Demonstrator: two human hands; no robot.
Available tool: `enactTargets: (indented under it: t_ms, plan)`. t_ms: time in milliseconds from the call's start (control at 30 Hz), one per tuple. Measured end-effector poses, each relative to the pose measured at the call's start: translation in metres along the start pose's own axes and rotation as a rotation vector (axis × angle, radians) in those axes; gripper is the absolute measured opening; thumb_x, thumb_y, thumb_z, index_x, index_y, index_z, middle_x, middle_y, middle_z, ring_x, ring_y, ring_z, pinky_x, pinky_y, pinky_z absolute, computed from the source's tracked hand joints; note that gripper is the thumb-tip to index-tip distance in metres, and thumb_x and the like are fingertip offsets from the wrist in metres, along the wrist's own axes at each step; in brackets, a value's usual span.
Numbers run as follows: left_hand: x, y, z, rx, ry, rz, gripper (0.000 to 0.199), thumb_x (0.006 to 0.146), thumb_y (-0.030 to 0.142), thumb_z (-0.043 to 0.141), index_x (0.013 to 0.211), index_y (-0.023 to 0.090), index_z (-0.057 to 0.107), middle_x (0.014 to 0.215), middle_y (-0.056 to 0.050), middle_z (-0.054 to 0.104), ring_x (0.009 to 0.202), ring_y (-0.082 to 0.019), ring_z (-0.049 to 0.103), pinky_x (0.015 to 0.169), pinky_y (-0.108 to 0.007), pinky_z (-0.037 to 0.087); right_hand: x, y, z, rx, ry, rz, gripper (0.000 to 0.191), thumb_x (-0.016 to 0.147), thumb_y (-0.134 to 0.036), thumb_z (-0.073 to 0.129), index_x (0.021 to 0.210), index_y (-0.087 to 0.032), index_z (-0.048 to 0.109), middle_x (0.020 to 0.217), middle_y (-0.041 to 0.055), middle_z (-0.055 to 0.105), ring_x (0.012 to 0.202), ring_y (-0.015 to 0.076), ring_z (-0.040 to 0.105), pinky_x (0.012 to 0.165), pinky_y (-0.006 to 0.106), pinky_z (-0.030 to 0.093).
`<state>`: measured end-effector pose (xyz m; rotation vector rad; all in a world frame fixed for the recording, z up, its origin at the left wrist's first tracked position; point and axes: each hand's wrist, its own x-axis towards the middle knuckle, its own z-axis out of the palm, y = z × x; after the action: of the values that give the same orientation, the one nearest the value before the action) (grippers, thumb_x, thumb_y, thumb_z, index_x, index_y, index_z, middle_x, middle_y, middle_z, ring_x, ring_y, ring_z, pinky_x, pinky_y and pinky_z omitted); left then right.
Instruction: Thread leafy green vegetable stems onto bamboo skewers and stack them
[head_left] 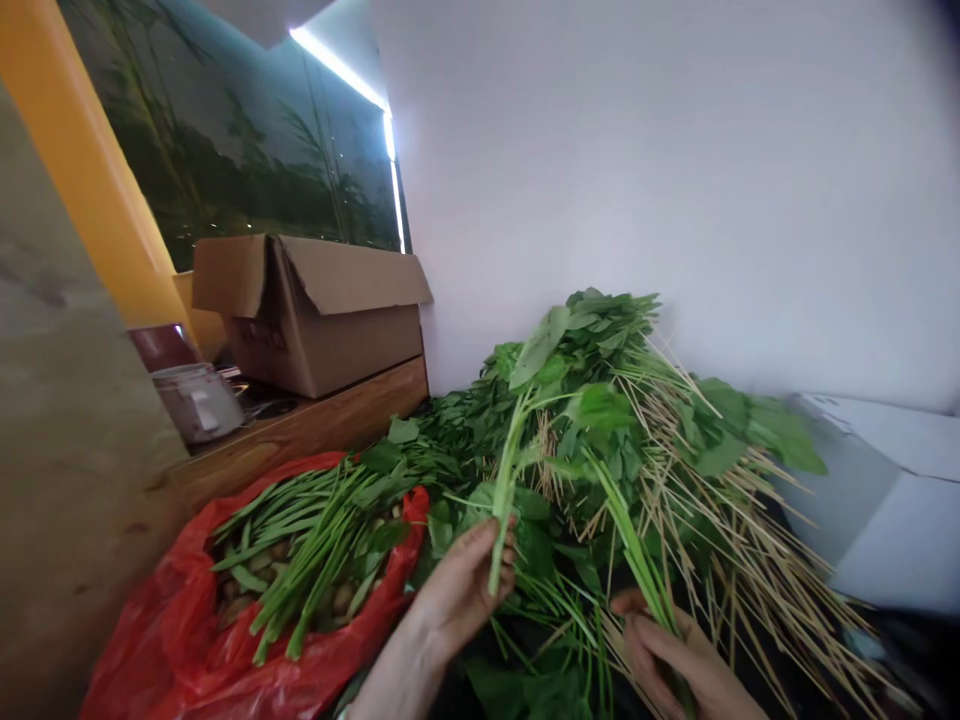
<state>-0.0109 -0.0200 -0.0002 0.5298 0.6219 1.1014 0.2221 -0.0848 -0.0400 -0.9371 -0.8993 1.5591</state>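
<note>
Near the middle of the head view, my left hand (463,585) is closed around the thick pale-green stem of a leafy stalk (510,455), held upright with its leaves at the top. To the right, my right hand (679,655) grips a few leafy green stems (626,525) that lean up and left. The leaves of the two overlap in the picture. Behind both hands rises a large heap of leafy greens (611,325). Many thin, straw-coloured stems (742,530) stick out of its right side. Loose green stems (562,605) lie below and between my hands.
A red plastic bag (161,625) at the left holds trimmed green stems (319,545) over small brownish lumps. Behind it, an open cardboard box (352,340) and a whitish mug (199,402) stand on a wooden ledge (311,425). A white box (900,500) stands right, against the wall.
</note>
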Motion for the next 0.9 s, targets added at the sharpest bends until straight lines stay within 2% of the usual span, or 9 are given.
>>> enactTargets:
  t_ms: [100,200,300,367,433,533,667,767,900]
  plan:
    - [0.0,-0.032,0.023,0.025,-0.052,0.003,0.028,0.071,0.029,0.078,0.09,0.014,0.065,0.083,-0.004,0.067,0.068,-0.01,0.062,0.061,-0.019,0.045,0.006,0.001,0.001,0.036,-0.029,-0.037,0.039,0.071,-0.047,0.076,0.094,-0.017,0.067,0.055,-0.0047,0.055,0.035,-0.0006,0.032,0.038,0.014,0.023]
    - [-0.001,-0.052,0.04,0.093,-0.078,0.087,0.025,0.075,0.033,0.075,0.088,0.017,0.061,0.089,-0.006,0.068,0.08,-0.016,0.063,0.071,-0.025,0.046,0.012,0.005,0.0,0.023,-0.065,-0.032,0.044,0.07,-0.049,0.077,0.099,-0.017,0.067,0.069,0.001,0.064,0.044,0.004,0.047,0.039,0.015,0.03]
    - [0.001,-0.068,0.05,0.146,-0.086,0.117,0.027,0.073,0.039,0.075,0.084,0.018,0.062,0.081,-0.002,0.064,0.063,-0.011,0.056,0.061,-0.023,0.042,0.014,0.01,-0.001,-0.061,-0.111,-0.033,0.045,0.074,-0.053,0.071,0.099,-0.016,0.065,0.068,0.0025,0.065,0.046,0.0069,0.052,0.039,0.015,0.034]
    - [0.003,-0.075,0.053,0.162,-0.091,0.094,0.03,0.072,0.043,0.074,0.083,0.017,0.063,0.075,-0.001,0.061,0.052,-0.008,0.048,0.052,-0.022,0.036,0.015,0.012,-0.002,-0.141,-0.162,-0.017,0.044,0.079,-0.057,0.064,0.089,-0.014,0.064,0.054,-0.0009,0.06,0.035,0.0029,0.041,0.035,0.015,0.027]
    - [0.004,-0.078,0.053,0.198,-0.099,0.09,0.032,0.069,0.043,0.076,0.083,0.016,0.066,0.074,-0.001,0.061,0.054,-0.009,0.048,0.054,-0.022,0.037,0.015,0.014,-0.004,-0.182,-0.2,0.006,0.048,0.079,-0.062,0.06,0.077,-0.014,0.062,0.042,-0.0058,0.048,0.029,0.0006,0.029,0.033,0.015,0.02]
    - [0.003,-0.078,0.048,0.304,-0.089,0.101,0.034,0.065,0.041,0.08,0.084,0.016,0.068,0.078,-0.003,0.063,0.066,-0.013,0.054,0.063,-0.024,0.04,0.017,0.017,-0.008,-0.188,-0.189,0.024,0.049,0.072,-0.063,0.067,0.071,-0.014,0.059,0.045,-0.0064,0.047,0.032,0.0001,0.029,0.033,0.015,0.018]
    - [0.0,-0.075,0.033,0.401,0.038,0.12,0.04,0.07,0.054,0.07,0.085,0.016,0.068,0.072,-0.001,0.06,0.062,-0.012,0.05,0.056,-0.022,0.036,0.019,0.021,-0.009,-0.228,-0.201,0.031,0.048,0.072,-0.062,0.066,0.07,-0.015,0.056,0.038,-0.0092,0.04,0.03,0.0008,0.026,0.033,0.016,0.016]
    - [-0.001,-0.077,0.023,0.474,0.046,0.168,0.048,0.07,0.062,0.066,0.07,0.014,0.064,0.059,0.001,0.052,0.052,-0.009,0.043,0.048,-0.021,0.03,0.017,0.023,-0.004,-0.26,-0.116,-0.008,0.047,0.071,-0.06,0.068,0.076,-0.014,0.057,0.051,-0.005,0.053,0.031,-0.0005,0.029,0.034,0.015,0.016]
    - [-0.004,-0.083,0.023,0.429,-0.046,0.205,0.043,0.058,0.05,0.081,0.065,0.016,0.057,0.057,0.004,0.049,0.047,-0.006,0.04,0.045,-0.02,0.026,0.013,0.024,0.006,-0.317,-0.053,-0.049,0.05,0.068,-0.059,0.07,0.088,-0.014,0.059,0.066,-0.0006,0.062,0.032,-0.0007,0.03,0.033,0.016,0.016]
